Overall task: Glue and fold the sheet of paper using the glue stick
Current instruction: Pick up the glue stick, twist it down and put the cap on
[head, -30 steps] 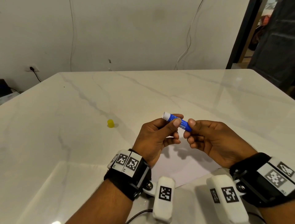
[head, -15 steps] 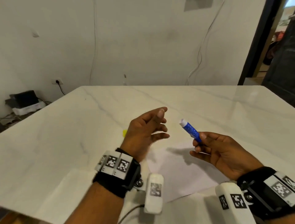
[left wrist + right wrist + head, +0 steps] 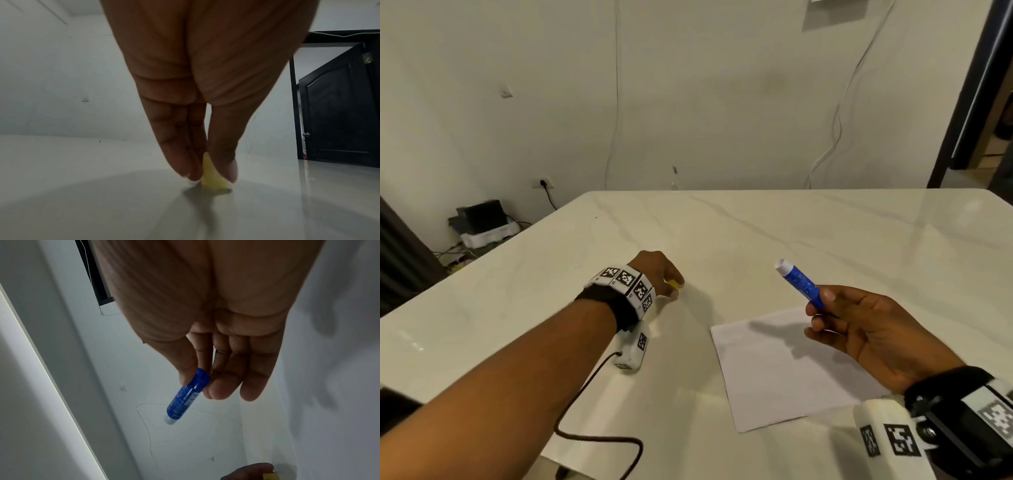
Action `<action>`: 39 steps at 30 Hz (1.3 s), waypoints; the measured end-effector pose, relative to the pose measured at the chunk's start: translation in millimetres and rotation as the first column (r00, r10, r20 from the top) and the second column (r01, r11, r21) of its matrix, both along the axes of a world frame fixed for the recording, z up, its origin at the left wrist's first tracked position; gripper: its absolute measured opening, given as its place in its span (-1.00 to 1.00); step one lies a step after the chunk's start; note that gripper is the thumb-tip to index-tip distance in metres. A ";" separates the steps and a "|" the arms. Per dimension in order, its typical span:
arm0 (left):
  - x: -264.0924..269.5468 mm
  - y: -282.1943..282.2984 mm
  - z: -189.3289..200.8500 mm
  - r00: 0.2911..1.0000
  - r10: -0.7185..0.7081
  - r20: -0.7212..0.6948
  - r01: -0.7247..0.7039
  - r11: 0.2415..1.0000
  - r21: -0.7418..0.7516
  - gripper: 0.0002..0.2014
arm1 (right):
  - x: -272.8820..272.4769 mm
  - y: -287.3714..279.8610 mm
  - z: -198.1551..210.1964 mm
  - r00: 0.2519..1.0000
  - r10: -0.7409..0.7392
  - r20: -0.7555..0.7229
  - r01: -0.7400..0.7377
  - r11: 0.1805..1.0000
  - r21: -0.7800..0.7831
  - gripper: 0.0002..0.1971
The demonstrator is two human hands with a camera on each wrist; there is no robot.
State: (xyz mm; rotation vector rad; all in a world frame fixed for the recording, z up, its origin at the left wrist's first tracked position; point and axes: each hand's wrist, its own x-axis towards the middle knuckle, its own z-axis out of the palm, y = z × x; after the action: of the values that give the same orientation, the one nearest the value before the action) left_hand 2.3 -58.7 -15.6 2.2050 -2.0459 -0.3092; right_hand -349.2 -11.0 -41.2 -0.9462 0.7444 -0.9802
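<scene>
My right hand holds the blue glue stick by its base, pinched between thumb and fingers, its white uncapped tip pointing up and away; the stick shows the same in the right wrist view. The white sheet of paper lies flat on the table under that hand. My left hand has reached out to the left, and its fingertips pinch the small yellow cap, which stands on the tabletop. In the head view only a sliver of the cap shows.
The white marble table stretches to a wall with hanging cables. A black cable from the left wrist camera trails across the near table edge. A dark doorway is at the right.
My left hand let go of the glue stick, swung out to the left and came down on the yellow cap. The right hand kept the stick and drifted slightly right.
</scene>
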 end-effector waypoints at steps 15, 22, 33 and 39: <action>-87.0 82.6 3.2 -0.042 -0.047 -0.998 -0.138 0.990 -0.041 -0.65 | 2.3 8.3 6.3 0.999 0.025 -0.041 -0.027 0.998 -0.062 -0.73; -104.3 89.2 4.9 0.005 -0.128 -0.992 -0.094 0.987 -0.128 -0.63 | 5.2 8.9 9.0 0.994 0.042 -0.100 -0.047 0.997 -0.055 -0.73; -112.7 95.7 9.7 0.399 -0.209 -0.893 -0.068 0.964 -0.256 -0.75 | 7.3 10.3 7.7 0.981 0.047 -0.188 -0.055 0.998 -0.036 -0.63; -117.6 94.8 12.2 0.464 -0.250 -0.850 -0.064 0.947 -0.313 -0.77 | 9.5 11.5 5.3 0.987 0.030 -0.158 -0.035 0.999 -0.028 -0.65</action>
State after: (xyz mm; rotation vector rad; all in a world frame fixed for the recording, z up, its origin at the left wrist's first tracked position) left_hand -115.4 36.1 -3.5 1.2415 -1.4348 -0.8722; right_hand -339.7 0.5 -35.9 -1.0687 0.8459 -0.8973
